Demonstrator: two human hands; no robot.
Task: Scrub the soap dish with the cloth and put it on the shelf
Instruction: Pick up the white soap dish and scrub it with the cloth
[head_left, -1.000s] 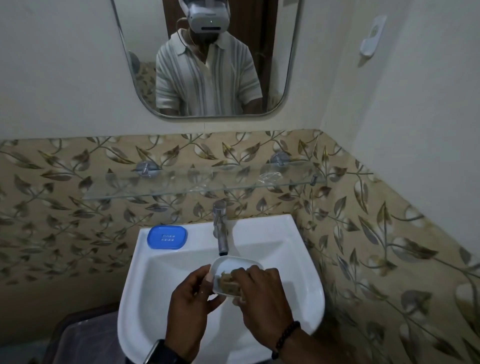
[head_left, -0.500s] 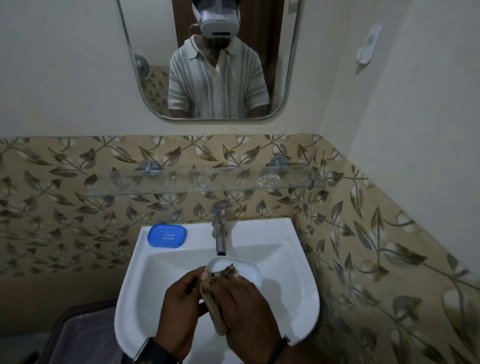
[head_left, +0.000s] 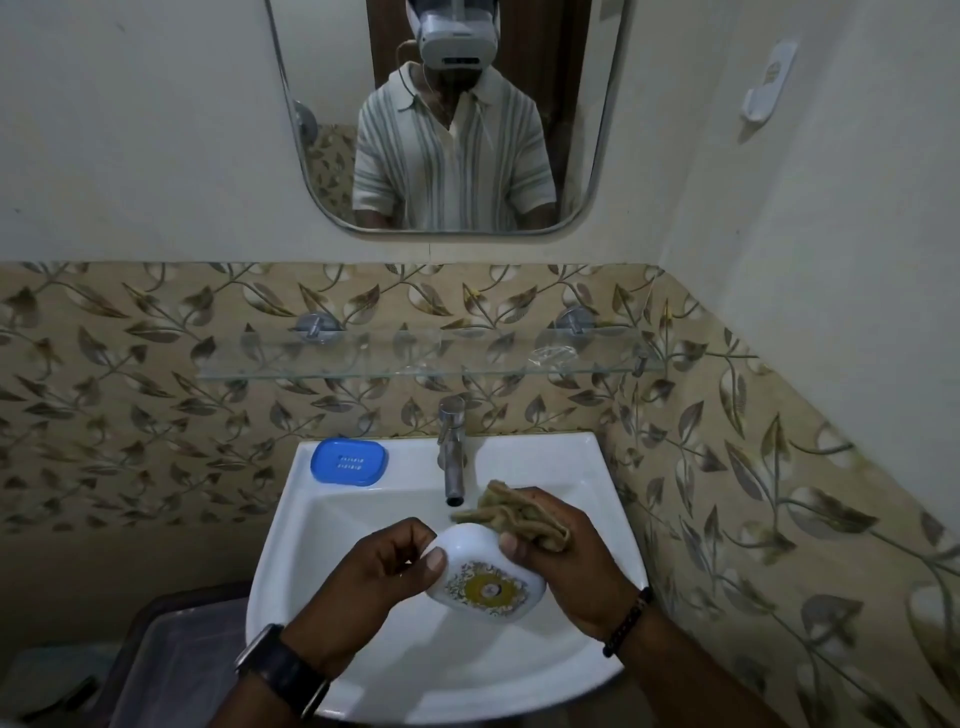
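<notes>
Over the white sink (head_left: 582, 467), my left hand (head_left: 374, 577) grips the left end of a white soap dish (head_left: 483, 561). The dish is turned so that its yellow patterned face shows toward me. My right hand (head_left: 576, 566) holds a bunched tan cloth (head_left: 511, 512) against the dish's upper right edge, its thumb pressing on the dish. A glass shelf (head_left: 322, 364) runs along the leaf-patterned wall above the tap, with a crumpled clear plastic scrap (head_left: 550, 358) on its right part.
A blue soap dish lid (head_left: 349, 461) lies on the sink's back left corner. The metal tap (head_left: 452, 452) stands just above my hands. A mirror (head_left: 447, 114) hangs higher up, and a dark bin (head_left: 171, 660) sits at the lower left.
The dish has been turned over, so its patterned face now shows. The cloth moved from inside the dish to its upper right edge. The view shifted closer to the sink.
</notes>
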